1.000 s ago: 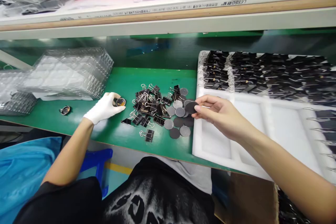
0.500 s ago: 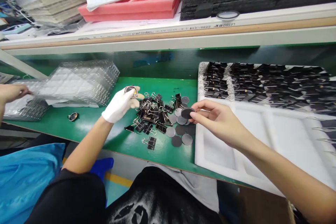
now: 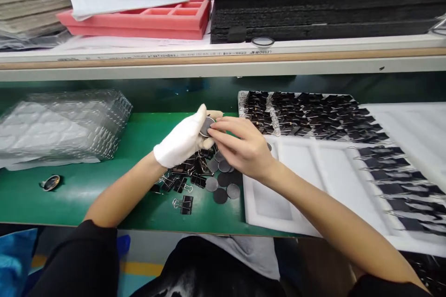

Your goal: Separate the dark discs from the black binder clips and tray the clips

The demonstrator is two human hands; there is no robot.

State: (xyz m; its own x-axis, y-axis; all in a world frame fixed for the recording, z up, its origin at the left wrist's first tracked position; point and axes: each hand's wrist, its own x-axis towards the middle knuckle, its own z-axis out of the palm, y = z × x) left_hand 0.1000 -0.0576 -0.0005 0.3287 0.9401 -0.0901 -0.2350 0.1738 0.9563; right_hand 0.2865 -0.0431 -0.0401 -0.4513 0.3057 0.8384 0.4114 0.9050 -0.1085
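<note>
My left hand (image 3: 186, 134), in a white glove, grips a small round metal-rimmed part, mostly covered now. Over its face lies a dark grey disc (image 3: 206, 126), with the fingertips of my bare right hand (image 3: 244, 141) closed on its edge. Below both hands is a heap of black binder clips (image 3: 184, 171) with wire handles, partly hidden by the glove. Several loose grey and black discs (image 3: 220, 196) lie right of the clips, and one binder clip (image 3: 187, 205) sits apart toward the front edge.
Another round metal-rimmed part (image 3: 52, 183) lies at left, before stacked clear plastic trays (image 3: 69, 125). A white foam tray (image 3: 296, 171) at right bears rows of clipped pieces (image 3: 306, 111). Across the back runs a shelf (image 3: 139, 72) holding a red foam tray (image 3: 139, 25) and black foam (image 3: 313, 9).
My right hand has carried the dark disc left and onto the round part in my left hand. The view has turned rightward; the other person's hand at far left is out of sight.
</note>
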